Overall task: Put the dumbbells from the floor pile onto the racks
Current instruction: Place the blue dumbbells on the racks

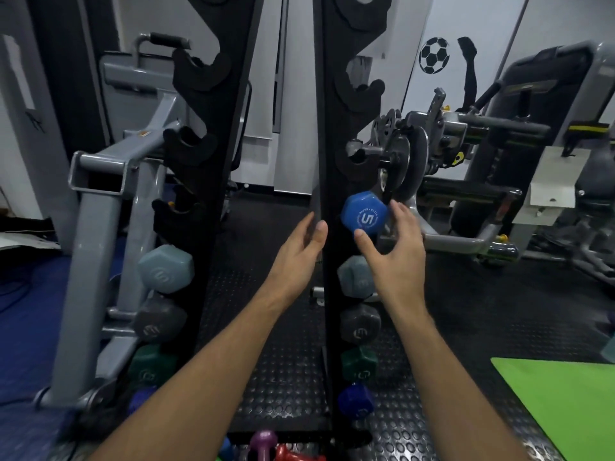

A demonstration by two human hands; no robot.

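Two black upright racks stand ahead, the left rack point(213, 161) and the right rack point(332, 144). A blue dumbbell marked 5 point(364, 216) sits in a cradle on the right rack. My right hand point(396, 247) spans its head with spread fingers, the thumb touching the lower edge. My left hand point(301, 251) rests with straight fingers against the right rack's inner edge. Below the blue one hang a pale grey dumbbell point(354, 277), a dark grey one point(359, 324) and a green one point(359, 362). Purple point(264, 440) and red point(293, 454) dumbbells lie on the floor at the bottom edge.
The left rack also carries several dumbbells, the top one pale grey point(165, 269). A grey machine frame point(96, 174) stands close on the left, and a plate-loaded machine point(416, 154) on the right. A green mat point(565, 394) lies on the studded black floor point(283, 377).
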